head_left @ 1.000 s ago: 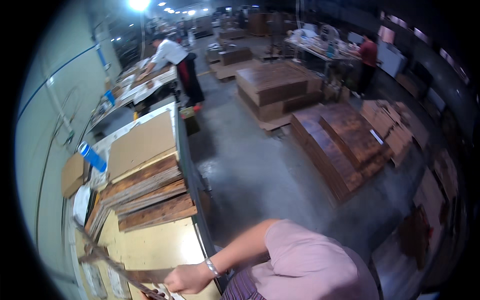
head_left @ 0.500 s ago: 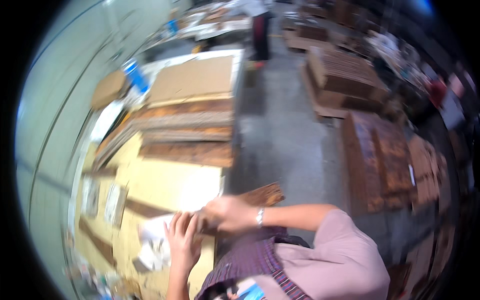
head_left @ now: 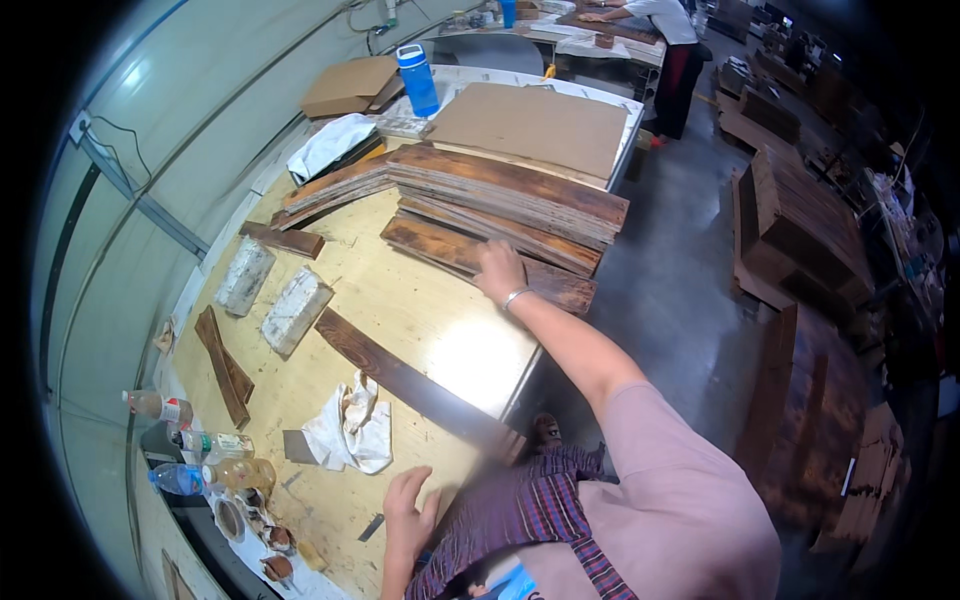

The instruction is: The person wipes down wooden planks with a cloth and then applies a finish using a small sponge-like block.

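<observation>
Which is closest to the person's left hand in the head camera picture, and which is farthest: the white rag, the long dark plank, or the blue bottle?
From the left hand:
1. White rag, just above it on the table.
2. Long dark plank, slanting across the table past the rag; close to the rag's rank.
3. Blue bottle, far off at the table's back end.

Co-worker (head_left: 668, 40) cut off at top edge; head unseen.

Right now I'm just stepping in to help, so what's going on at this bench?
A person leans over a pale plywood workbench. The right hand rests flat on the lowest dark stained plank of a fanned stack. The left hand lies open on the bench's near edge, beside a long dark wooden strip and a crumpled white rag.
</observation>
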A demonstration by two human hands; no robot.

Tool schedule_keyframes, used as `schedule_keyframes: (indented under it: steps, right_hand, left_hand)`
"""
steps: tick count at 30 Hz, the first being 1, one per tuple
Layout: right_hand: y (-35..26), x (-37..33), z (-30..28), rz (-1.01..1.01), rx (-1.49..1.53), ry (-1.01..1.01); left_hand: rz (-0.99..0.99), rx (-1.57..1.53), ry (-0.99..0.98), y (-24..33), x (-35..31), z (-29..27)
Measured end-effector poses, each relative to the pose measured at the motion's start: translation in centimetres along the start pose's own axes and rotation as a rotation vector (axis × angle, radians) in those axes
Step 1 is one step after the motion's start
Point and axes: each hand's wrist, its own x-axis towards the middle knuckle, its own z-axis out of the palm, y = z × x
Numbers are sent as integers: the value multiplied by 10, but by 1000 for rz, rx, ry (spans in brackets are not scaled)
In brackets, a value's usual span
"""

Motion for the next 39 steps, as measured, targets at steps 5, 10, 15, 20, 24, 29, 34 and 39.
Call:
schedule_keyframes:
  steps: [5, 10, 15, 20, 24, 29, 34, 39]
  right_hand:
    - [11, 5, 53, -61, 105, 15]
    - [-143, -121, -11, -182, 329, -853]
    - [-136, -162, 17, -99, 302, -427]
    - [-114, -140, -3, 122, 440, -513]
    - [-110, -147, -48, 173, 512, -500]
    - [-111, -172, -84, 227, 563, -447]
    - [-126, -189, -74, 193, 574, -373]
    - [-146, -200, -65, 82, 721, -398]
  left_hand:
    - [-144, -62, 21, -13, 3, 3]
    - [-318, -127, 169, -109, -48, -3]
    - [-243, 301, 235, -177, -3, -45]
    - [-173, 911, 138, -217, 30, -36]
    - [-154, 1049, 190, -249, 41, -21]
    - [-384, 742, 44, -226, 52, -43]
    - [-8, 70, 285, -79, 61, -41]
    - [555, 150, 64, -3, 82, 20]
